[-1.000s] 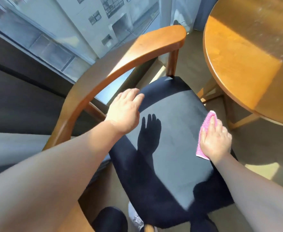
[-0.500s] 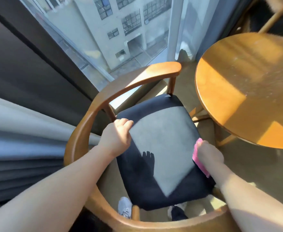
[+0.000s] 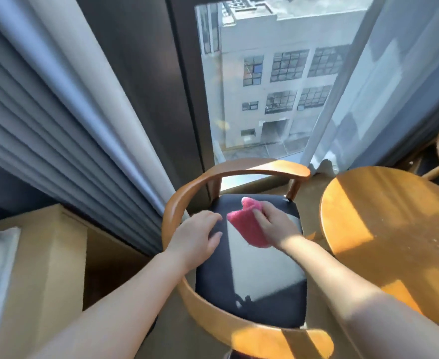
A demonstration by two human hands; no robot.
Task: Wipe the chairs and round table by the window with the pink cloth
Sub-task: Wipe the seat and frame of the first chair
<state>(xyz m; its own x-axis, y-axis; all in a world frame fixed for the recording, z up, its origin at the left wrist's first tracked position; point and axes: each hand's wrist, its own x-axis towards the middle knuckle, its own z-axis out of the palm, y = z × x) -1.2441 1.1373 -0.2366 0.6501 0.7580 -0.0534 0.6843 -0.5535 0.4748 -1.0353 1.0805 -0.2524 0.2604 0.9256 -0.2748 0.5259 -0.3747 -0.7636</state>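
Chair [image 3: 249, 294]: is standing nearest, its dark seat [image 3: 265, 265] lying inside a curved wooden rail [image 3: 252, 335]; sunlight is falling across part of the seat.
Step in hand: I am judging it as wiping the seat. The pink cloth [image 3: 246, 226] should be lying flat and travelling in overlapping strokes, reaching the edges and the back corners.
Left hand [image 3: 195, 237]: is resting on the left side of the seat, its fingers [image 3: 213, 221] loosely curved and holding nothing; it is probably steadying the chair.
Right hand [image 3: 272, 226]: its fingers [image 3: 261, 213] are curling around the pink cloth and gripping it.
Cloth position: is hanging bunched over the back half of the seat, between both hands; blur is hiding whether it is touching the fabric.
Round counter [image 3: 394, 229]: is standing just right of the chair, showing pale specks in the sun, so it is likely needing a wipe too.
Second chair [image 3: 436, 172]: is showing only partly behind the counter.
Window [image 3: 265, 86]: is rising behind the chair.
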